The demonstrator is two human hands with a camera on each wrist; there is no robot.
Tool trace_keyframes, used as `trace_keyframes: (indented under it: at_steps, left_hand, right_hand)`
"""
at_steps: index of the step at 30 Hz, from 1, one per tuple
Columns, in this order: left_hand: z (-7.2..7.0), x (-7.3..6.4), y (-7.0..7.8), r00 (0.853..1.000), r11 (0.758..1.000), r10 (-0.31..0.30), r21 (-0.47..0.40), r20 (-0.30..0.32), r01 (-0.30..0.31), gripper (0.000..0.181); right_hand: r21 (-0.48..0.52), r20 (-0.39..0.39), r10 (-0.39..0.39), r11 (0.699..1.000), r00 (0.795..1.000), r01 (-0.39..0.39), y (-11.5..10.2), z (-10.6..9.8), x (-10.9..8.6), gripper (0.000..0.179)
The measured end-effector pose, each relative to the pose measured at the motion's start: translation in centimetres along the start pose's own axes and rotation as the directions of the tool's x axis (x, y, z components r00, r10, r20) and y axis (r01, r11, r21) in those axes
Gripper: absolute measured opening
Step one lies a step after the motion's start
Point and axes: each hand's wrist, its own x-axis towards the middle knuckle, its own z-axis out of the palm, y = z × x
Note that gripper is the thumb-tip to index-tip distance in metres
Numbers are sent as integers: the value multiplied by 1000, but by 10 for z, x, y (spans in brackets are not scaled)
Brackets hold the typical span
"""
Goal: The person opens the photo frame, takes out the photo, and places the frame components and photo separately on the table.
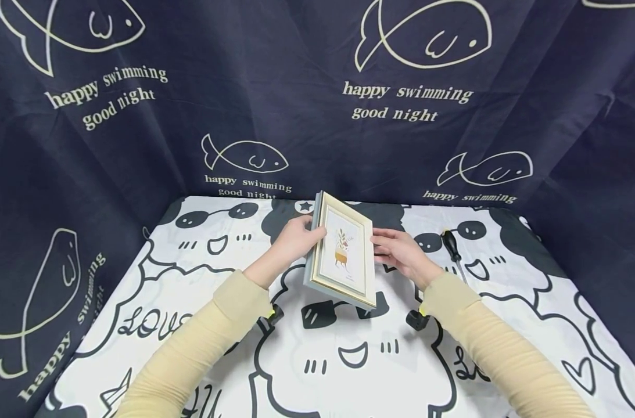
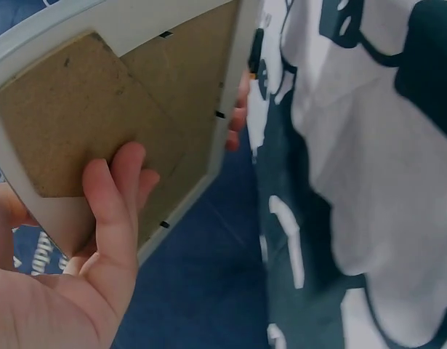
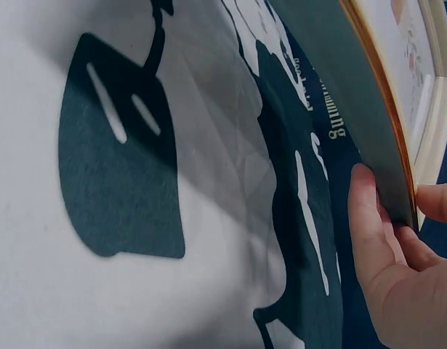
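A picture frame [image 1: 370, 273] with a cream border and a plant print is held tilted above the patterned cloth. My left hand [image 1: 297, 239] grips its left edge, thumb on the front. In the left wrist view, fingers of the left hand [image 2: 110, 240] lie on the frame's brown backing board [image 2: 70, 109]. At the opposite edge, my right hand [image 1: 401, 252] holds the frame. The right wrist view has the right hand [image 3: 397, 269] pinching the frame's edge [image 3: 354, 87] between thumb and fingers.
A screwdriver [image 1: 451, 246] with a black handle lies on the white-and-black cartoon cloth [image 1: 348, 383], partly behind the right forearm. Dark blue curtains [image 1: 317, 87] with fish drawings hang behind and at both sides. Black wrist devices [image 1: 416, 320] sit under the sleeves.
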Motion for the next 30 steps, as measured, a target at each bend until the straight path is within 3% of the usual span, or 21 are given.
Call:
trace_keyframes:
  at_steps: [14,21,30]
  left_hand:
    - [11,10,-35,988,973,-133,-182,77,145,35]
    - [19,10,-50,981,967,-152,-187,119,172,40]
    - [18,-16,-31,969,962,-187,-169,160,214,45]
  right_hand:
    - [-45,-26,42,998,999,-43,7,-9,-2,54]
    - [-31,-10,41,999,999,-41,18,-12,-1,53]
    - [-92,6,48,995,999,-48,32,-14,1,52]
